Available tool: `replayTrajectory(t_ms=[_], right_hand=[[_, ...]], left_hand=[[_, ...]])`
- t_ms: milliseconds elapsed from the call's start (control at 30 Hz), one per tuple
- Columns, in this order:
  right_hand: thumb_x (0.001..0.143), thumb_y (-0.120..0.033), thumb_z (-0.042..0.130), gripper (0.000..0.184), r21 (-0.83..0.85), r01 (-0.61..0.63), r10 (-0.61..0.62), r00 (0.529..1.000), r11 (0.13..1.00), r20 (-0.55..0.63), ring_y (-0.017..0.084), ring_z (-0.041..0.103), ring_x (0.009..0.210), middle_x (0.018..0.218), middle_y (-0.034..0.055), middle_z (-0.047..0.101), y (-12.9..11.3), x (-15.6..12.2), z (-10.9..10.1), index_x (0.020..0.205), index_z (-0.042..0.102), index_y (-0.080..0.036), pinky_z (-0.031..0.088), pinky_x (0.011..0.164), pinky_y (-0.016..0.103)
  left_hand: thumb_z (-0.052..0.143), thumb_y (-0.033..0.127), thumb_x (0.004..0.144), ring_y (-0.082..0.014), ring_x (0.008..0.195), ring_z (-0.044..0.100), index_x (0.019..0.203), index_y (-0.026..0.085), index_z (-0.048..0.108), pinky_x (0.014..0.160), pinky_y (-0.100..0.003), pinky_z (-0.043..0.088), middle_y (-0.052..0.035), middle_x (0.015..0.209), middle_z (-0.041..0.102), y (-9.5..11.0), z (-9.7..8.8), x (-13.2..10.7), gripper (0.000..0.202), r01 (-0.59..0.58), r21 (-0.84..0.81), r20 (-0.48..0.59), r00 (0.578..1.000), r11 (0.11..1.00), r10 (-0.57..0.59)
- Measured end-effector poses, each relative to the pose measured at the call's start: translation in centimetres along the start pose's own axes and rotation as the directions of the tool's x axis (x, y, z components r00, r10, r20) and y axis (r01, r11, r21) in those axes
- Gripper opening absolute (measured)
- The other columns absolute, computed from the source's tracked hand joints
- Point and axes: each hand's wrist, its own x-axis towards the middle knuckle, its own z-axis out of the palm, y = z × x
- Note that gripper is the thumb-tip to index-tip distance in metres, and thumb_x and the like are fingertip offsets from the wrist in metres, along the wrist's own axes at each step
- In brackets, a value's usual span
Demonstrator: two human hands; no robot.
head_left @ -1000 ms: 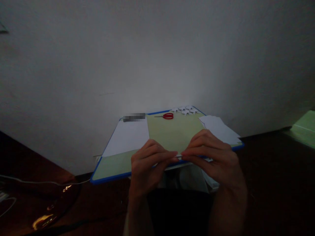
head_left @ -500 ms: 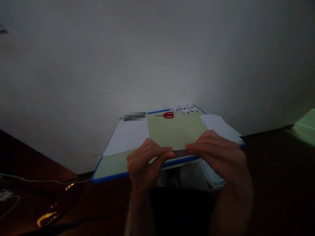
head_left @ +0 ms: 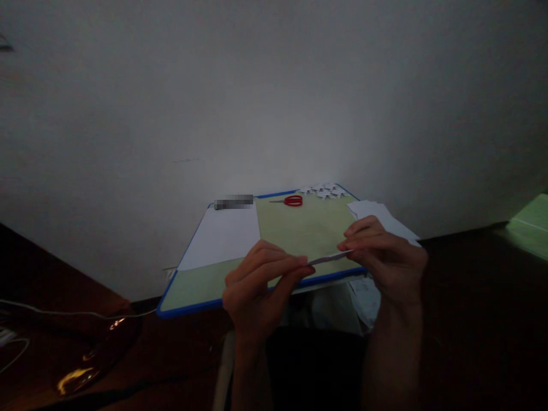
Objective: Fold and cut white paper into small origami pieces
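A narrow folded strip of paper (head_left: 329, 258) stretches between my two hands, above the front edge of the small table (head_left: 299, 234). My left hand (head_left: 268, 279) pinches its left end between thumb and fingers. At the other end, slightly higher, my right hand (head_left: 383, 257) grips the strip the same way. Both hands are closed, and the fingers hide the ends of the paper. Red-handled scissors (head_left: 293, 201) lie beyond the hands, blades pointing left.
A white sheet (head_left: 222, 234) covers the table's left part, with a blurred dark object (head_left: 233, 202) at its top. Several small folded white paper pieces (head_left: 327, 191) sit at the back right. A stack of paper (head_left: 381, 217) lies at the right edge. Behind stands a wall (head_left: 274, 103).
My right hand has moved right and slightly up, so more of the paper strip shows between the hands. It now looks lighter and tilts up to the right. My left hand has barely shifted.
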Motion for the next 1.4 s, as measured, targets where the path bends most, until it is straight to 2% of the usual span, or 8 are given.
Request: replayTrajectory(t_ms=[200,467,700,867,933,1067,1300,1400], right_hand=[[0.085,-0.008,0.082,0.04,-0.044,0.011,-0.002,0.981,0.999,0.194,0.025,0.07,0.096,0.1,0.0012,0.081,-1.5,0.3,0.3,0.116,0.081,-0.033,0.053,0.086,0.047],[0.083,-0.005,0.082,0.038,0.029,0.067,-0.072,0.974,0.997,0.213,0.022,0.07,0.088,0.095,0.0012,0.08,-1.9,0.6,0.8,0.113,0.081,-0.029,0.053,0.08,0.044],[0.083,-0.006,0.083,0.035,0.019,0.117,-0.119,0.982,0.993,0.147,0.022,0.068,0.08,0.088,0.0008,0.081,-2.2,0.5,1.2,0.111,0.083,-0.028,0.051,0.071,0.042],[0.091,-0.027,0.082,0.011,-0.038,0.113,-0.118,0.977,0.993,-0.175,0.019,0.063,0.07,0.079,-0.0037,0.079,-2.2,0.8,2.1,0.098,0.084,-0.035,0.046,0.077,0.043],[0.092,-0.033,0.08,0.005,0.001,0.094,-0.09,0.963,0.996,-0.253,0.018,0.061,0.068,0.076,-0.0043,0.078,-2.0,0.9,2.7,0.095,0.084,-0.036,0.044,0.074,0.041],[0.091,-0.035,0.081,0.002,0.123,0.02,0.016,0.96,0.992,-0.281,0.018,0.06,0.071,0.074,-0.0034,0.074,-1.5,1.0,3.6,0.093,0.082,-0.036,0.046,0.066,0.036],[0.084,-0.033,0.087,0.036,0.212,-0.345,0.372,0.923,0.914,-0.102,0.018,0.067,0.083,0.098,0.0001,0.075,-1.1,0.1,3.6,0.119,0.077,-0.035,0.055,0.071,0.032],[0.082,-0.028,0.087,0.028,0.183,-0.383,0.403,0.912,0.905,-0.083,0.016,0.068,0.079,0.091,-0.001,0.074,-1.2,0.2,3.8,0.107,0.078,-0.032,0.057,0.068,0.03]], left_hand=[[0.083,0.001,0.084,-0.0127,0.074,0.061,0.102,0.017,0.077,0.065,-0.028,0.053,-0.0003,0.082,0.076,0.3,0.0,-0.2,0.025,-0.064,0.175,0.158,0.987,0.983,0.036],[0.08,-0.003,0.085,-0.013,0.078,0.059,0.105,0.015,0.076,0.067,-0.026,0.053,-0.0008,0.085,0.076,0.6,0.2,-0.3,0.027,-0.061,0.163,0.214,0.977,0.985,0.025],[0.078,0.0,0.087,-0.0134,0.076,0.06,0.104,0.017,0.076,0.067,-0.027,0.051,-0.0004,0.083,0.075,0.6,0.1,-0.2,0.024,-0.032,0.142,0.24,0.971,0.989,-0.003],[0.086,0.021,0.086,-0.0168,0.085,0.066,0.118,0.023,0.074,0.075,-0.032,0.054,-0.003,0.098,0.079,0.1,0.9,-0.3,0.034,0.173,0.024,0.199,0.964,0.985,-0.175],[0.086,0.023,0.087,-0.0179,0.089,0.069,0.121,0.024,0.073,0.077,-0.032,0.055,-0.0045,0.105,0.08,-0.4,1.3,-0.4,0.037,0.21,0.006,0.212,0.955,0.978,-0.206],[0.079,0.01,0.091,-0.0138,0.076,0.068,0.096,0.021,0.076,0.071,-0.028,0.053,0.0,0.085,0.078,-1.3,1.7,-0.6,0.013,0.171,-0.022,0.174,0.971,0.985,-0.165],[0.071,0.016,0.097,-0.0138,0.072,0.061,0.09,0.02,0.07,0.068,-0.028,0.048,-0.0003,0.078,0.065,-1.4,1.2,-1.4,0.008,0.317,-0.004,0.144,0.939,0.948,-0.314],[0.065,0.023,0.101,-0.0137,0.07,0.061,0.091,0.02,0.069,0.066,-0.026,0.047,-0.0001,0.078,0.066,-1.2,1.3,-1.4,0.011,0.405,0.018,0.173,0.899,0.914,-0.402]])
